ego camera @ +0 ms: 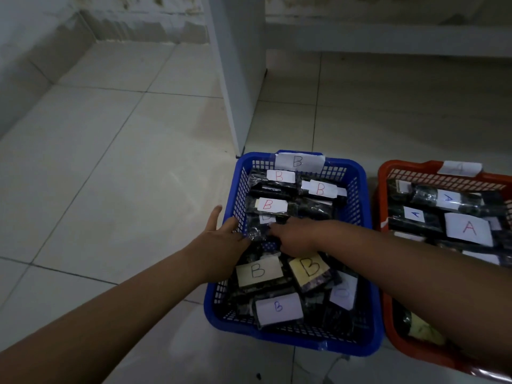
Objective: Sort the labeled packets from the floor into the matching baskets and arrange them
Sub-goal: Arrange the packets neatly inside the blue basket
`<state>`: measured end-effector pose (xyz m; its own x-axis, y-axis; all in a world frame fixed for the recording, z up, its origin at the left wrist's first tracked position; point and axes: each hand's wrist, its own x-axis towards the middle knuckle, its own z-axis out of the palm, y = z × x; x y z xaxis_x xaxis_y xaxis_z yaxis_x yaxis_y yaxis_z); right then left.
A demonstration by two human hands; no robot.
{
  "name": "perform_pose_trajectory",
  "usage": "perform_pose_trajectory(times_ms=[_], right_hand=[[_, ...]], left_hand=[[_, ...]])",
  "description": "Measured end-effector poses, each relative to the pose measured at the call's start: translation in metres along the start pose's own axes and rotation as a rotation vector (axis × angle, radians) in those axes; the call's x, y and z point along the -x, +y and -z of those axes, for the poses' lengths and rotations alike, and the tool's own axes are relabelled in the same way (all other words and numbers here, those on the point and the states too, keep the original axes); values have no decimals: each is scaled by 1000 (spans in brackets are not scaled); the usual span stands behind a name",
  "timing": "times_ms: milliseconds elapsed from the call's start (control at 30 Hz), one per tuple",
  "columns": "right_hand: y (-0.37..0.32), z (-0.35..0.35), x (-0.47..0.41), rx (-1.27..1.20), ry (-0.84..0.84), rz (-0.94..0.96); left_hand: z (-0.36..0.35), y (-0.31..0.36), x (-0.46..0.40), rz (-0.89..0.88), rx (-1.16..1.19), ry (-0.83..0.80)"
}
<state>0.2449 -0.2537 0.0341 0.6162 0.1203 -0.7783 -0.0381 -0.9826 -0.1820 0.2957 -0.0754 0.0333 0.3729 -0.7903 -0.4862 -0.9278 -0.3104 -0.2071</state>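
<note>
A blue basket with a "B" tag on its far rim holds several dark plastic packets with white or yellow "B" labels. My left hand reaches over the basket's left wall, thumb spread, fingers touching the end of a dark packet in the middle of the basket. My right hand comes in from the right and grips the same packet from above; its fingertips are hidden. To the right, a red basket holds dark packets labelled "A".
Pale floor tiles spread out to the left and behind the baskets. A white post or furniture leg stands just behind the blue basket. A wall runs along the far left and back. The two baskets sit side by side, close together.
</note>
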Motion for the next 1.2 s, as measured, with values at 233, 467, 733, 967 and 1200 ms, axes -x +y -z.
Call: perform_pose_trajectory(times_ms=[233,467,733,967,1200], right_hand=[[2,0,-1,-19,27,84],[15,5,6,-310,66,100],[51,-13,55,-379,110,241],[53,-54,84,-412,193,232],[44,-54,89,-311,331,217]], left_hand=[[3,6,-7,-11,20,-64],[11,-8,-16,35,273,-105],[27,-24,-20,-25,499,-294],[38,-17,-17,-111,559,-267],[53,11,-15,-139,668,-480]])
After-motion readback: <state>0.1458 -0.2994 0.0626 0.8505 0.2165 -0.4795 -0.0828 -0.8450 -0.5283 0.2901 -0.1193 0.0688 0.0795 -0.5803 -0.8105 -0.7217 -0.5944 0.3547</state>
